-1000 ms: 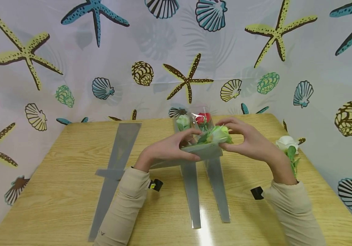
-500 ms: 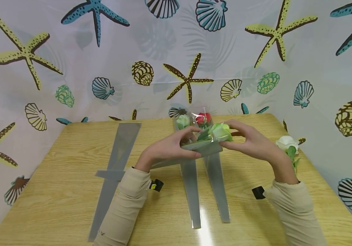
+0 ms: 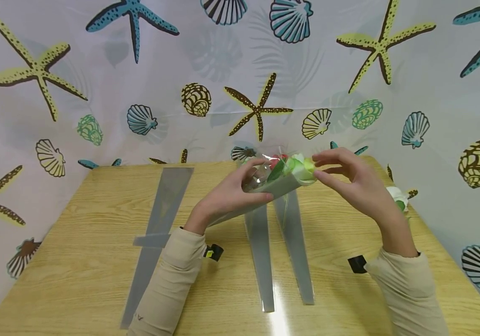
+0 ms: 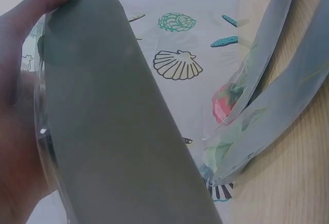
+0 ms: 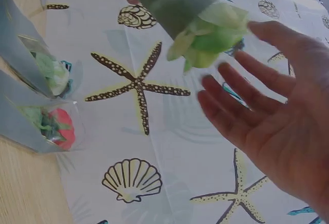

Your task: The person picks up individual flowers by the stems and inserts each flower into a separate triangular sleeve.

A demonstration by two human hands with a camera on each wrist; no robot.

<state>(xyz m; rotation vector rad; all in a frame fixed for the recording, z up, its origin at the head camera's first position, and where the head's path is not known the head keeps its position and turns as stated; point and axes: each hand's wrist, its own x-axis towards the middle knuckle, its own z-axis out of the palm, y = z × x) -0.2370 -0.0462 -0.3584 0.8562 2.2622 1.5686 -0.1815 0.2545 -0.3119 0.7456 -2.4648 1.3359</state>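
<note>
My left hand [image 3: 235, 189] grips a tapered grey flower sleeve [image 3: 279, 187] with a clear front, thumb along its grey back. The sleeve is held tilted above the table, its wide end up to the right. From that end shows a yellow-green artificial rose [image 3: 302, 167], its green leaf behind the clear film. My right hand [image 3: 357, 186] is beside the bloom, thumb and fingertips right at the petals. In the right wrist view the fingers of this hand [image 5: 282, 100] are spread and loosely extended near the rose [image 5: 211, 39]. The rose's stem is hidden inside the sleeve.
Two filled sleeves lie behind the hands, one with a red rose [image 5: 62, 129], one with a pale green-white rose [image 5: 54, 75]. Another flat grey sleeve [image 3: 168, 200] lies left on the wooden table [image 3: 76, 261]. A white rose [image 3: 398, 196] rests at the right edge, partly behind the right wrist.
The sleeve's wide end has risen and tilts more steeply. The yellow-green rose has moved up with it and overlaps the red one. My right hand has shifted up and right, its fingers looser.
</note>
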